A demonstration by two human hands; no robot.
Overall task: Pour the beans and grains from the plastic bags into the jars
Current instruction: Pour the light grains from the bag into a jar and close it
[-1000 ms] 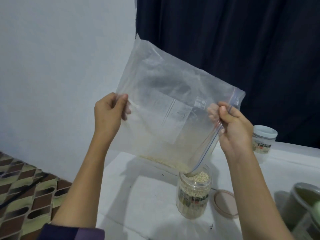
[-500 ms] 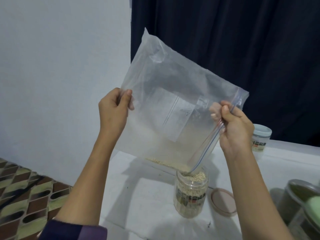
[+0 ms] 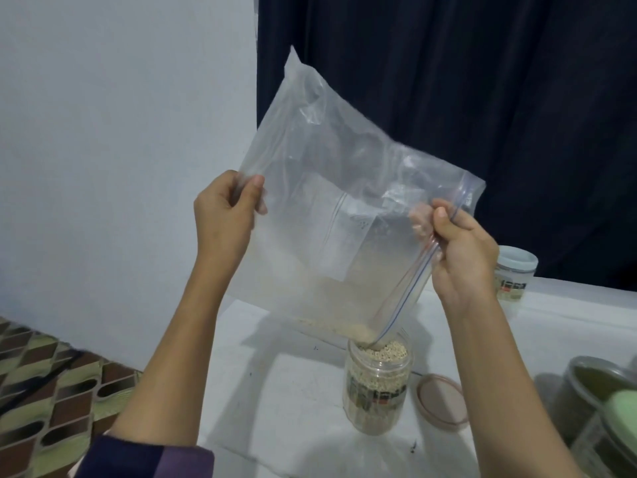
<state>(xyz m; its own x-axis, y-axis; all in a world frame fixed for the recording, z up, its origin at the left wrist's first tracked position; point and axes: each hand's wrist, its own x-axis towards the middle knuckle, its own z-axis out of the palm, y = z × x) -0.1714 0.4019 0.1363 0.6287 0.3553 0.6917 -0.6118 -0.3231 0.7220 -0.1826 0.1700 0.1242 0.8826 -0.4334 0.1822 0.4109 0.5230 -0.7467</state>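
At the far left the floor (image 3: 44, 401) has a tile pattern in brown and green. A dark sleeve (image 3: 144, 458) shows at the bottom edge, and from it the left forearm rises up and to the right.

The left hand (image 3: 225, 219) is raised above the table (image 3: 293, 391), with its back toward the camera. Its thumb and curled fingers pinch the left edge of the plastic bag (image 3: 344, 208).

The bag is clear and almost empty. It is held tilted, with one corner pointing up and the zip corner pointing down. A pale printed panel is on its side, but the writing on it is too faint to read. A few light grains (image 3: 348, 329) lie along the lowest fold, just above the mouth of the open jar (image 3: 377, 388).

This jar stands upright on the white table and is filled with the same light grains up to the rim. Its label has dark and red print, which is blurred and not readable.

The right hand (image 3: 462, 250) grips the zip edge of the bag, with fingers closed around the blue line.

A brown lid (image 3: 443, 403) lies flat just beside the jar. Behind the right hand stands a closed jar (image 3: 515, 277) with a white lid; its label is also unreadable. At the right edge are containers with green contents (image 3: 593, 388).
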